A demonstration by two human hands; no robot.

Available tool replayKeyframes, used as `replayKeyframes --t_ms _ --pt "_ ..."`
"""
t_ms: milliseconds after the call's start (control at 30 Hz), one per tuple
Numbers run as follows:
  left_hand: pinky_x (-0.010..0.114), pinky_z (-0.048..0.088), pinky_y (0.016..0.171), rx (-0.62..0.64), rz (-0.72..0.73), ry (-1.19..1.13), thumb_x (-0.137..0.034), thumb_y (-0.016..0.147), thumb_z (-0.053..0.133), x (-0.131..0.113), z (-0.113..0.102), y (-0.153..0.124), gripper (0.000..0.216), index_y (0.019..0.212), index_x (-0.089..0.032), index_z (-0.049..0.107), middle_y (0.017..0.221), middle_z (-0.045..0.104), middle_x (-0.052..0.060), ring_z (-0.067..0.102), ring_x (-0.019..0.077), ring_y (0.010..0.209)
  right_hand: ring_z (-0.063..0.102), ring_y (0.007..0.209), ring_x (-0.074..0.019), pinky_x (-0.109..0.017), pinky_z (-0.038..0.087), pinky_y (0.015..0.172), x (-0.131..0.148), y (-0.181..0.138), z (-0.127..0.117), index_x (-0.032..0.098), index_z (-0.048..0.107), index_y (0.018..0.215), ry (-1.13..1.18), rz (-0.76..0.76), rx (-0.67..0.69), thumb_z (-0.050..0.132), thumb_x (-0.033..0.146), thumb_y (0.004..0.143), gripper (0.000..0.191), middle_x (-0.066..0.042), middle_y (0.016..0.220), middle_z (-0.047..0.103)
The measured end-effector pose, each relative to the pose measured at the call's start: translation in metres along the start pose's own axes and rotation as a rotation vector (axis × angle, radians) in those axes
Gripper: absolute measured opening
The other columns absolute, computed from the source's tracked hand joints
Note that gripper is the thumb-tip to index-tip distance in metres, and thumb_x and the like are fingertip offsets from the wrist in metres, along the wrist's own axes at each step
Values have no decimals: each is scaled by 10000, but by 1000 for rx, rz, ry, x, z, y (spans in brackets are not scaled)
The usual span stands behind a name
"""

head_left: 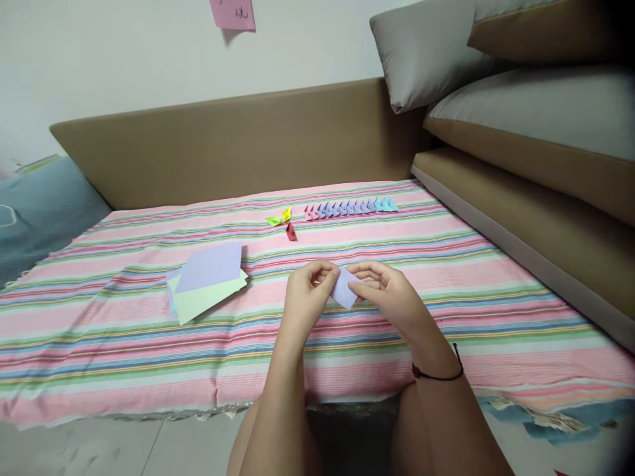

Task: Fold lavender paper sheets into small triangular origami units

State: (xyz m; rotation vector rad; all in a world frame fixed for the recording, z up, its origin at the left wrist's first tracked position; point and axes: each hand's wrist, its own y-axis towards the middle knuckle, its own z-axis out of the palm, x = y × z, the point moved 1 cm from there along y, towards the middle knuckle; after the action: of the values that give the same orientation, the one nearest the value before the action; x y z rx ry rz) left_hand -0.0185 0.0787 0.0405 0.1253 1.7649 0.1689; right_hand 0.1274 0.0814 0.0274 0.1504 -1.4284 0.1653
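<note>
The left hand (pixel 311 284) and right hand (pixel 385 284) are pinching a lavender paper (pixel 346 291) at five o'clock from the view's centre, loose sheets (pixel 211 270) lying at its nine o'clock, and are apparently shaping a fold, the next move probably calling for a firm crease.

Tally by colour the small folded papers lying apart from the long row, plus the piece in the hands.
Green folded paper: 1
Yellow folded paper: 1
Red folded paper: 1
Lavender paper, held by the left hand and right hand: 1
Total: 4
</note>
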Motion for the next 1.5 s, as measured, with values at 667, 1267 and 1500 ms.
replayKeyframes --t_ms 667,1267,1500 --pt "334 451 802 372 90 480 -18 731 483 53 10 -47 215 786 -160 636 858 627 62 575 192 857 610 646 -157 -262 455 603 -45 -24 -29 178 685 712 -629 9 252 604 118 680 106 -21 679 664" --pt "372 508 841 431 714 731 -243 878 538 63 -9 -72 191 983 -153 669 983 684 94 602 216 975 642 905 -192 -344 524 801 -52 -42 -41 210 717 907 -1041 -620 462 559 143 863 177 -48 982 716" --pt "355 488 848 421 593 582 -222 883 532 67 -11 -70 164 994 -184 646 996 699 64 607 196 972 650 893 -190 -353 528 807 -44 -44 -42 216 699 919 -1047 -614 475 492 191 910 209 -49 914 716"
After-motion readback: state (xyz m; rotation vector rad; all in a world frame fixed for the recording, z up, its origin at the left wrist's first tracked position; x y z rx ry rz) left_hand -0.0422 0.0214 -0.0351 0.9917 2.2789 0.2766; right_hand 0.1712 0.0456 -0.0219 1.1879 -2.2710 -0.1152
